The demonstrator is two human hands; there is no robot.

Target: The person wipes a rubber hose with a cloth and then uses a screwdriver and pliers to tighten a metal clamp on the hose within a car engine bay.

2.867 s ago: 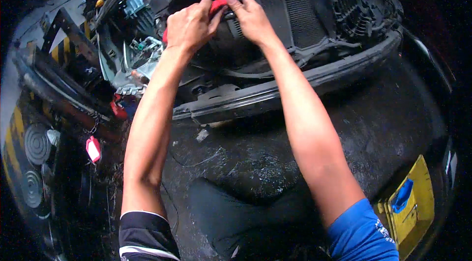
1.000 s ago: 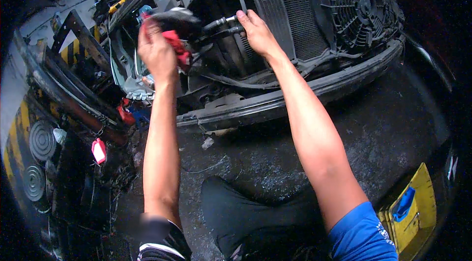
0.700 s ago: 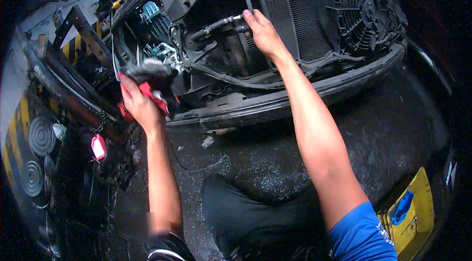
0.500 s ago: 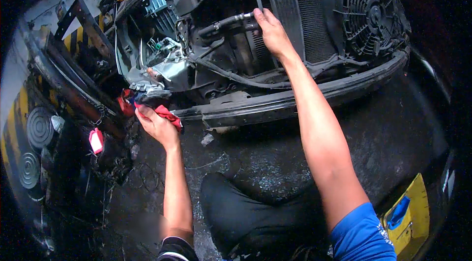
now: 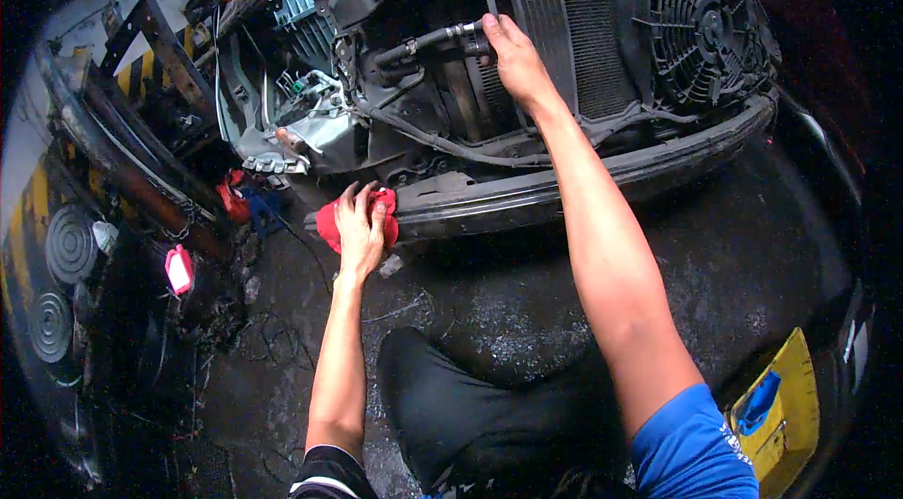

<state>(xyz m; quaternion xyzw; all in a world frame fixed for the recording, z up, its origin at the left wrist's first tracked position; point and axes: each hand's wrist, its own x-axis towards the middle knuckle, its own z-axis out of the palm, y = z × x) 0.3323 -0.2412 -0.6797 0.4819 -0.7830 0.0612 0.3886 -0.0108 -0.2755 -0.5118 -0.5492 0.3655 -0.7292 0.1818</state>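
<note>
My left hand [image 5: 357,234] is closed over a bunched red cloth [image 5: 388,208], pressing it against the left end of the dark bumper beam [image 5: 489,200]. Beyond it, my right hand [image 5: 519,62] reaches into the open front of a car and grips the end of a black hose with a metal pipe [image 5: 435,40]. Fingers and thumb close around the pipe's tip, so the very end is partly hidden. Just right of that hand stand the radiator [image 5: 594,47] and a round black fan [image 5: 701,24].
The exposed headlight area [image 5: 306,118] has loose wiring and connectors. A red and blue item [image 5: 252,201] lies left of the beam, near a pink-and-white container [image 5: 179,269]. Dark metal frames [image 5: 122,151] stand at left. A yellow panel [image 5: 783,405] is at lower right.
My left hand has moved right with the red cloth, from beside the headlight area onto the beam's end. My right hand stays at the pipe. The view has shifted slightly.
</note>
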